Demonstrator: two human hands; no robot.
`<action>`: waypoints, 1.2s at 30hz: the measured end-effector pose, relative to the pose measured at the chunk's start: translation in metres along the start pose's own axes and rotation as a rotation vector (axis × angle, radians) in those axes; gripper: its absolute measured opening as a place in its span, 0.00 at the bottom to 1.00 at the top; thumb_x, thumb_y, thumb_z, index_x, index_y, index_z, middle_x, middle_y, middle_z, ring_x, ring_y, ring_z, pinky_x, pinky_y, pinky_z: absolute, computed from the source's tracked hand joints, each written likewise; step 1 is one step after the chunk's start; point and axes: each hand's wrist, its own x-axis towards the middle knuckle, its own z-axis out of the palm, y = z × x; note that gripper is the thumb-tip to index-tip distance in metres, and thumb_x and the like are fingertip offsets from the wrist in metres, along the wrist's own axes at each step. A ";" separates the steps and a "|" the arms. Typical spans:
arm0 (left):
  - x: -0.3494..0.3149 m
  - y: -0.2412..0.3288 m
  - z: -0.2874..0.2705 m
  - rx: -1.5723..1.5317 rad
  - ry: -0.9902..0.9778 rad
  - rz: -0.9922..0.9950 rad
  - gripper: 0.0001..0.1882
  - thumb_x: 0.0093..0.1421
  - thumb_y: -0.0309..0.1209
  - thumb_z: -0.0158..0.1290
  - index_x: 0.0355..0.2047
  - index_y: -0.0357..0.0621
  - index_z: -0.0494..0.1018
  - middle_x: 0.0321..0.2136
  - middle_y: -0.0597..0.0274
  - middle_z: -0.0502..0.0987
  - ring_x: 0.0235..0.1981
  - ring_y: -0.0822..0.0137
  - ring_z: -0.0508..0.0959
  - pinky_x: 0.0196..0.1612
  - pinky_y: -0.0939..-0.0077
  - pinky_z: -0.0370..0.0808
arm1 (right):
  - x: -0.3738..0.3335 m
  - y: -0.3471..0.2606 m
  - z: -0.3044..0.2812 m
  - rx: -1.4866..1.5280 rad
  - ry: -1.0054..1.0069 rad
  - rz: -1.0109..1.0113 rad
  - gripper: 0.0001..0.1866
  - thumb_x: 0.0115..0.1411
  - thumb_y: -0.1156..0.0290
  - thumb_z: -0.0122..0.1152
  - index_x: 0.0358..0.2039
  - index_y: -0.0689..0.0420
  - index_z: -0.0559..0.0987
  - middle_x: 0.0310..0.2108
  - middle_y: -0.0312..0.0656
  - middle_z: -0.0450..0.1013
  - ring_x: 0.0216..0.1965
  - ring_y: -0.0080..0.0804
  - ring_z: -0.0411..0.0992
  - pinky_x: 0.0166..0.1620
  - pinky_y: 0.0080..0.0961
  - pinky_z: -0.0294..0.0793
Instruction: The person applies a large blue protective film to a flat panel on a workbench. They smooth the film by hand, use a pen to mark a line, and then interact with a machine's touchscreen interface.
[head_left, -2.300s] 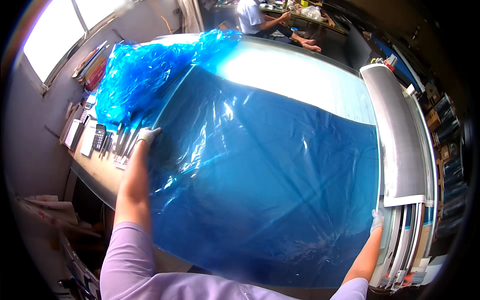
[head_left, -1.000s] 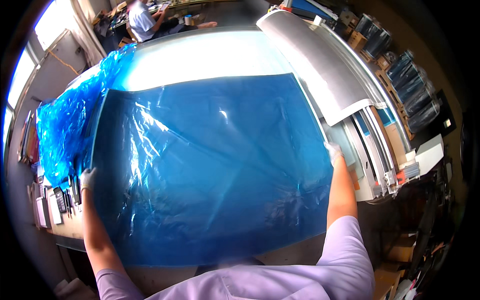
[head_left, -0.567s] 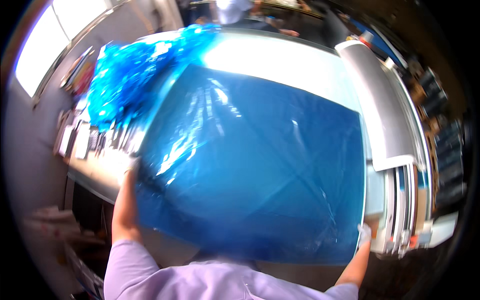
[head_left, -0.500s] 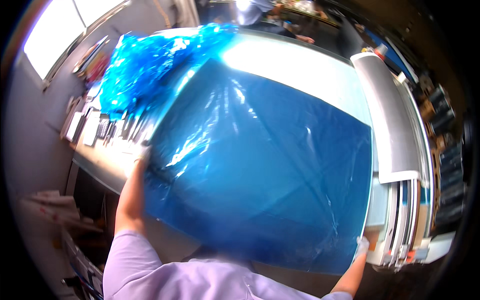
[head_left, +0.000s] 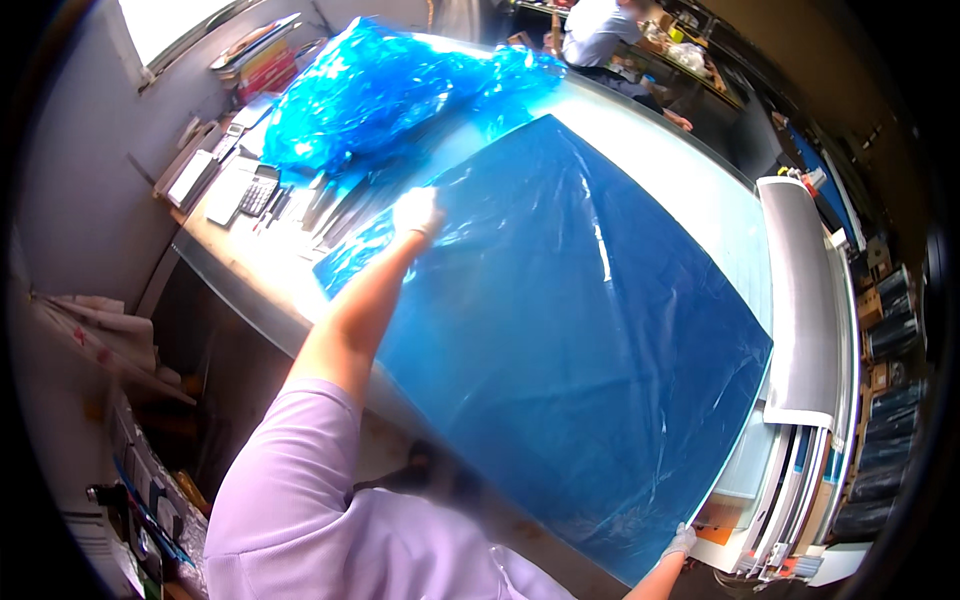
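Note:
A large sheet of blue plastic film [head_left: 590,330] lies spread over a big white table [head_left: 660,170]. My left hand [head_left: 418,212], in a white glove, rests on the film near its far left part; the fingers are washed out by glare. My right hand [head_left: 682,540], also gloved, grips the film's near right corner at the table's front edge. A crumpled heap of the same blue film [head_left: 380,90] sits at the table's far left corner.
A long grey roller machine [head_left: 800,300] runs along the table's right side. A calculator and small tools [head_left: 250,190] lie on a shelf at the left. Another person [head_left: 600,30] works at the far end. Shelves with boxes stand at the right.
My left hand has moved from the film's left edge up onto the sheet, farther from me. My head has turned, so the sheet now looks slanted. My right hand stays at the near right corner.

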 end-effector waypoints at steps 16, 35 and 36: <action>-0.260 0.171 -0.124 -1.651 -1.013 -0.359 0.17 0.55 0.20 0.47 0.47 0.34 0.72 0.40 0.58 0.77 0.42 0.69 0.76 0.50 0.75 0.72 | -0.316 -0.293 0.209 1.001 -0.739 -0.199 0.22 0.66 0.57 0.44 0.49 0.62 0.71 0.40 0.46 0.73 0.41 0.33 0.72 0.46 0.27 0.72; -0.222 0.112 -0.190 -1.969 -0.783 -0.469 0.21 0.61 0.26 0.45 0.56 0.42 0.66 0.50 0.60 0.71 0.52 0.68 0.69 0.57 0.76 0.63 | -0.386 -0.396 0.243 1.457 -1.182 0.112 0.07 0.63 0.65 0.52 0.36 0.55 0.74 0.37 0.36 0.73 0.40 0.26 0.71 0.48 0.25 0.70; -0.222 0.111 -0.178 -1.947 -0.773 -0.395 0.22 0.60 0.28 0.47 0.55 0.42 0.66 0.48 0.59 0.72 0.50 0.69 0.71 0.55 0.76 0.65 | -0.374 -0.387 0.259 1.295 -1.094 -0.161 0.04 0.62 0.70 0.53 0.35 0.56 0.75 0.35 0.39 0.74 0.37 0.30 0.73 0.44 0.27 0.74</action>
